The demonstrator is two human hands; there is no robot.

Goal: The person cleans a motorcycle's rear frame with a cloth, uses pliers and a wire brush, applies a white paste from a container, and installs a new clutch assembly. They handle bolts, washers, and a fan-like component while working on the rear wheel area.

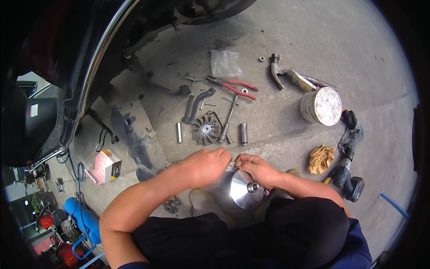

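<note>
Close together in front of my body, both my hands are closed at a small piece of clear plastic, which looks like part of a bag. My left hand is curled into a fist at its left side. From the right, my right hand pinches it between thumb and fingers. Just below them sits a shiny metal cone-faced pulley disc with a round hub. My right palm is right beside the disc; whether it bears on it is hidden. Ahead on the floor lies a finned fan wheel.
Sockets, red-handled pliers, a clear bag, a hammer and a wire brush lie ahead. Rightward are a bucket, crumpled brown paper and a cordless power tool. A box stands left, near a vehicle.
</note>
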